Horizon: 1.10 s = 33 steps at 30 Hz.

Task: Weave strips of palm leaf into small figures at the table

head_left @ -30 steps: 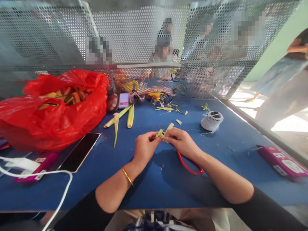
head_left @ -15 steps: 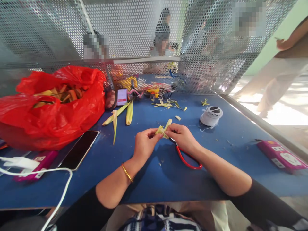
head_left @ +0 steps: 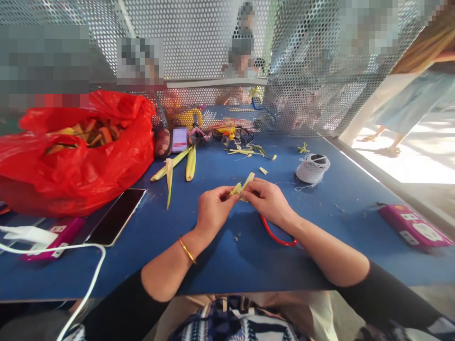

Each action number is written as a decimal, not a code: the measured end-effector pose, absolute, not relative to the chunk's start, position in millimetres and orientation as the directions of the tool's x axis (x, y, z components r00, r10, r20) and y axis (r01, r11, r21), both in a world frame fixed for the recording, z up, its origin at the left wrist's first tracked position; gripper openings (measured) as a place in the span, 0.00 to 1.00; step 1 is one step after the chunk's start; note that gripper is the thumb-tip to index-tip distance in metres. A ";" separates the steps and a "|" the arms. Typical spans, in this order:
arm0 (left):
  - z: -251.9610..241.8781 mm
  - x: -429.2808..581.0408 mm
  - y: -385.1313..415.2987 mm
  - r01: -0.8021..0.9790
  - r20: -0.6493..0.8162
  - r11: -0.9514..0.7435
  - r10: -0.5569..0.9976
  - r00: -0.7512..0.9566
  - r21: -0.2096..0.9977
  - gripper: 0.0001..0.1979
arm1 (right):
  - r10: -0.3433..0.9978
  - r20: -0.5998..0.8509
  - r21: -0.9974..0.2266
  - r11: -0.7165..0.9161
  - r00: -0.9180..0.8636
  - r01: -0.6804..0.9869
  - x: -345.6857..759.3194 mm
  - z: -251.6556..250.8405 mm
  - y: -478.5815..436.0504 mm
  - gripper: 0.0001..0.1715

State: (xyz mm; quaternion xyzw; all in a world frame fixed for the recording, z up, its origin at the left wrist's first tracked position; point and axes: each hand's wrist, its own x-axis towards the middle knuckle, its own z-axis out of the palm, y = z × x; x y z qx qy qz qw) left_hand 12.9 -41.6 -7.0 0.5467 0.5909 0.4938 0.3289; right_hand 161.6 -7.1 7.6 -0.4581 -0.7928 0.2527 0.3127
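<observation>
Between the fingertips of my left hand (head_left: 214,210) and my right hand (head_left: 271,202) is a folded piece of pale green leaf strip (head_left: 249,179). Both hands pinch it just above the table, one from each side. A red looped handle (head_left: 274,238) sticks out below my right palm; the rest of that tool is hidden by the hand, so I cannot tell its kind or how it is held. Past my hands lie a small leaf scrap (head_left: 263,170) and some thin leaf trimmings (head_left: 245,152).
A red plastic bag (head_left: 122,177) of leaf pieces stands left, near a phone (head_left: 116,218) and white cable (head_left: 93,284). Husk-like leaves (head_left: 191,163) lie mid-left. White thread spool (head_left: 310,170) and purple pack (head_left: 414,225) are right. A perforated metal screen (head_left: 199,42) borders the back.
My hands stay nearly in place, still pinching the leaf strip. The tool's dark metal part, visible before, is now behind my right hand. At the far right, a different passer-by shows.
</observation>
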 end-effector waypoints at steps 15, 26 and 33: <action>-4.8 6.0 -41.3 0.606 0.165 -0.201 0.980 0.115 0.769 0.08 | 0.913 0.025 -0.898 0.199 -0.407 0.392 162.6 10.6 -1.3 0.09; -3.5 8.0 -41.9 0.098 -0.148 0.117 0.891 0.430 0.988 0.10 | 0.931 0.342 -0.835 0.364 -0.129 0.412 157.3 -7.4 6.1 0.10; -5.0 14.5 -45.2 0.125 -0.246 0.216 0.910 0.334 0.968 0.20 | 0.897 0.397 -0.764 0.441 -0.195 0.472 152.6 -12.0 0.2 0.11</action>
